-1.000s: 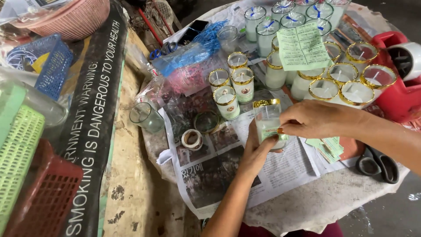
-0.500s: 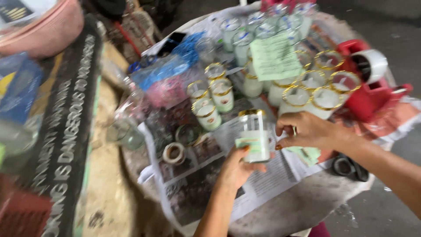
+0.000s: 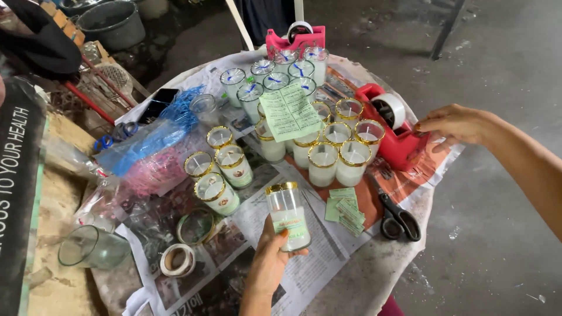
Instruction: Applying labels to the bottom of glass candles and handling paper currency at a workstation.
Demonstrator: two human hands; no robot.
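Left hand (image 3: pixel 270 263) clamped on gold-rimmed glass candle jar (image 3: pixel 288 215), held upright above newspaper-covered surface (image 3: pixel 310 275); right hand (image 3: pixel 453 124) fingers loosely apart, touching red tape dispenser (image 3: pixel 397 137) beside the gold-rimmed candles (image 3: pixel 336 155)

The left hand (image 3: pixel 270 257) holds a gold-rimmed glass candle jar (image 3: pixel 288 215) upright above the newspaper-covered tabletop (image 3: pixel 316 266), its fingers (image 3: pixel 293 252) wrapped around the base. The right hand (image 3: pixel 453 124) reaches to the red tape dispenser (image 3: pixel 398 140). Green labels (image 3: pixel 345 208) and scissors (image 3: pixel 398 219) lie nearby.
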